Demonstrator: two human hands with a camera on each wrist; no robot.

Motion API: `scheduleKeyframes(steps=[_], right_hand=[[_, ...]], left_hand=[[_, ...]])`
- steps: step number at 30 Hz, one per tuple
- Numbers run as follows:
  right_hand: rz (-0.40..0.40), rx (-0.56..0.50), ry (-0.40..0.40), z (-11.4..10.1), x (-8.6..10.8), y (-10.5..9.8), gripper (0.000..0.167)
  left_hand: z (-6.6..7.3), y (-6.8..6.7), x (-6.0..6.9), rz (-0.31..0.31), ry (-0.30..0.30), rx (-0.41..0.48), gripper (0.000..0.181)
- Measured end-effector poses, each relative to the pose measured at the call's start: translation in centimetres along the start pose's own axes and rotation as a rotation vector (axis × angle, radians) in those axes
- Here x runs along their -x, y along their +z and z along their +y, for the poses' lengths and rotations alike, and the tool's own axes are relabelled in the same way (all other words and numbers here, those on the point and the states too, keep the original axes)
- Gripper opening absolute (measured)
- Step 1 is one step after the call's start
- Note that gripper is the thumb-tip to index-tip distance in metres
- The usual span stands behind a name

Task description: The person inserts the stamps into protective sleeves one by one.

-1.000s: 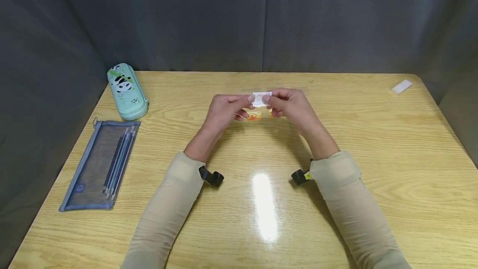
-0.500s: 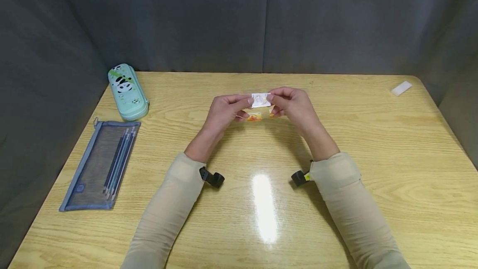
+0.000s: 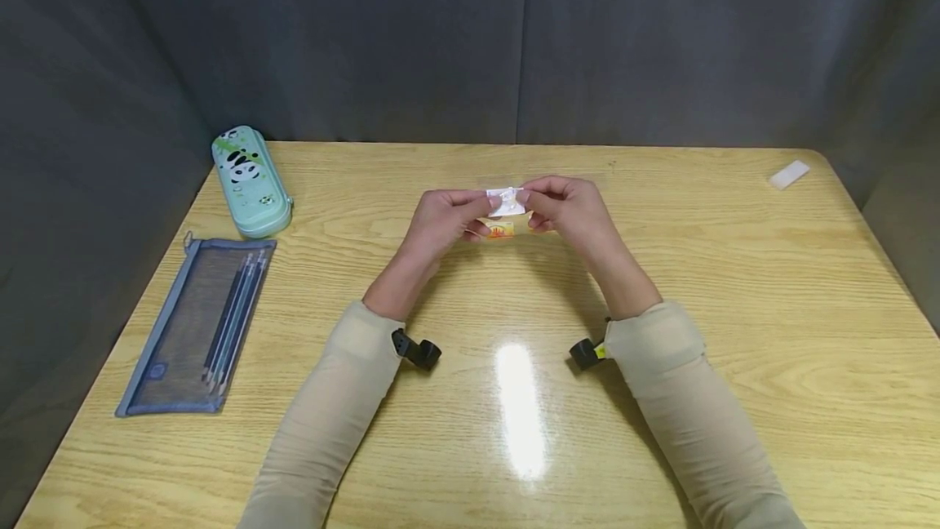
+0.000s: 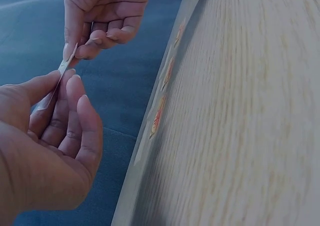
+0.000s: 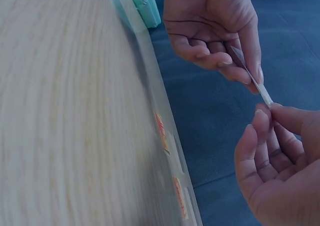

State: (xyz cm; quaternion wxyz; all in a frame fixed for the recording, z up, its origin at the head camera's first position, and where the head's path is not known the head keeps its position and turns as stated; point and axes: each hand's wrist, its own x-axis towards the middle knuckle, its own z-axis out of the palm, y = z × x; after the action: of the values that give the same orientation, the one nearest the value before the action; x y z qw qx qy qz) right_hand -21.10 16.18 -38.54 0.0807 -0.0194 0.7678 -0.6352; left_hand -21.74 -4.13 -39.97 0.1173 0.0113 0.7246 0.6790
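A small flat white packet-like piece point(image 3: 505, 202) with faint markings is held up near the far middle of the table. My left hand point(image 3: 442, 217) pinches its left side between thumb and fingers, and my right hand point(image 3: 575, 206) pinches the right side. In the left wrist view the white piece point(image 4: 63, 68) appears almost edge-on, spanning both hands. The right wrist view shows the same thin piece point(image 5: 264, 91) between the thumbs and fingers. Below the hands, small orange-yellow printed pieces point(image 3: 501, 229) lie on the table, partly hidden by fingers; whether they match the white piece I cannot tell.
At the left are a mint panda pencil case point(image 3: 252, 180) and a blue mesh zip pouch point(image 3: 172, 333) holding several pencils point(image 3: 233, 321). A white eraser-like block point(image 3: 789, 174) lies at the far right corner. A dark curtain point(image 3: 382, 39) hangs behind the wooden table point(image 3: 771, 308).
The white piece has shifted slightly left and toward me, and its surface looks more creased. My right hand has moved a little left with it; both hands keep their pinch.
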Motion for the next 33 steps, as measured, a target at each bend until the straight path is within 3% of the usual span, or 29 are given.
scheduleKeyframes(steps=[19,33], right_hand=[[-0.081,-0.057,0.015,0.19,-0.33,-0.38,0.03],[-0.076,-0.102,-0.007,0.19,-0.26,0.01,0.022]], left_hand=[[0.12,-0.22,-0.16,-0.042,-0.007,-0.015,0.034],[0.05,-0.12,-0.08,-0.049,0.008,0.016,0.032]])
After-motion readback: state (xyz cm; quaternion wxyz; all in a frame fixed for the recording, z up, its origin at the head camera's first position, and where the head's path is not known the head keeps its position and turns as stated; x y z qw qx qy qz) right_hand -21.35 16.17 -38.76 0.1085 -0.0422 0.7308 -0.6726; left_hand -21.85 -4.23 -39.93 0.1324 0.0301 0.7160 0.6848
